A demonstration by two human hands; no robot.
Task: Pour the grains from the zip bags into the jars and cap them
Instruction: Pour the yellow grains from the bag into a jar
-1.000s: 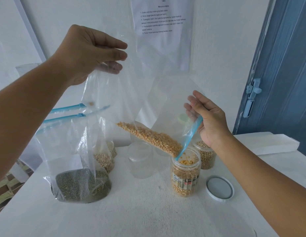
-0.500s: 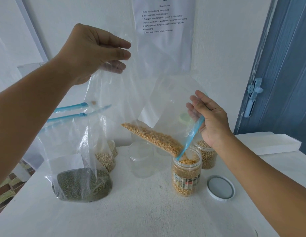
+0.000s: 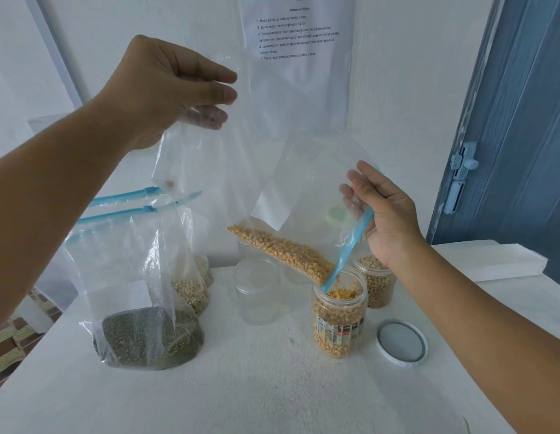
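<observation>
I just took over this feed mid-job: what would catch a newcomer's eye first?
The clear zip bag held tilted at centre, left hand pinching its raised bottom, right hand holding its blue zip edge, as yellow grains slide into the open jar. Its white lid lies to the right; a bag of green grains stands left.

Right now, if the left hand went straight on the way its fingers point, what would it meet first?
The left hand points rightward and pinches the tilted zip bag by a top corner. Beyond the bag film the way looks free up to the printed sheet on the wall, though depth is unclear.
</observation>
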